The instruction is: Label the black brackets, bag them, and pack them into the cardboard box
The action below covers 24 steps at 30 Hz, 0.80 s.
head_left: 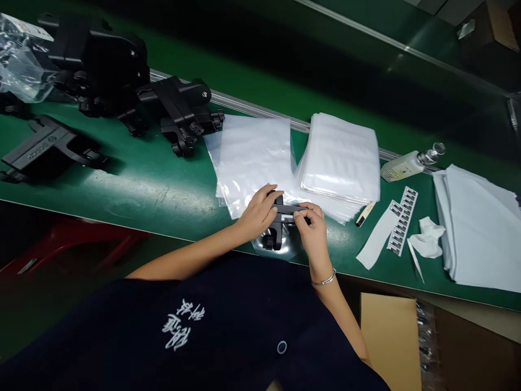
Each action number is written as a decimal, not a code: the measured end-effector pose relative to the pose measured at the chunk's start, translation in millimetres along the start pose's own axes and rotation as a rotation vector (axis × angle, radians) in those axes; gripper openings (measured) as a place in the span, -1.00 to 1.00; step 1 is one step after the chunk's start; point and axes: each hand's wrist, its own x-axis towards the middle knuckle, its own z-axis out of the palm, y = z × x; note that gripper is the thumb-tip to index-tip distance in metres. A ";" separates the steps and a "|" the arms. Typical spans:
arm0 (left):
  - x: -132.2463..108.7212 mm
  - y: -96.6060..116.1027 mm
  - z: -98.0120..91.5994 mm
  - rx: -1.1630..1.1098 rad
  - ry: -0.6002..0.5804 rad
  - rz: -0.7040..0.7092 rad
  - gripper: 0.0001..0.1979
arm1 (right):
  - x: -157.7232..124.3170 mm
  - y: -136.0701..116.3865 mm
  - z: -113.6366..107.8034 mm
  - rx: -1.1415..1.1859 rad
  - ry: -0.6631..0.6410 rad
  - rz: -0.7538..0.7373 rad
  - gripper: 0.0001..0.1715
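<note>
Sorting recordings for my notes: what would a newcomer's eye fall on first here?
Probably the left hand and right hand, holding a black part at the near edge of the green bench. Just beyond, a bright stack of translucent plastic sheets stands out, right of centre. More black parts crowd the bench's left side.

The bracket (278, 233) is black, the bench (150, 198) green, the shirt (240, 315) navy.

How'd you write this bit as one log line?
left grip: touching black part | right grip: pinching same part | beneath: clear plastic | nearby: stacked plastic bags
</note>
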 end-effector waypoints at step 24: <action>-3.4 -3.6 -19.6 0.206 -0.070 0.407 -0.69 | -1.4 -2.6 3.6 -0.108 0.037 -0.070 -0.75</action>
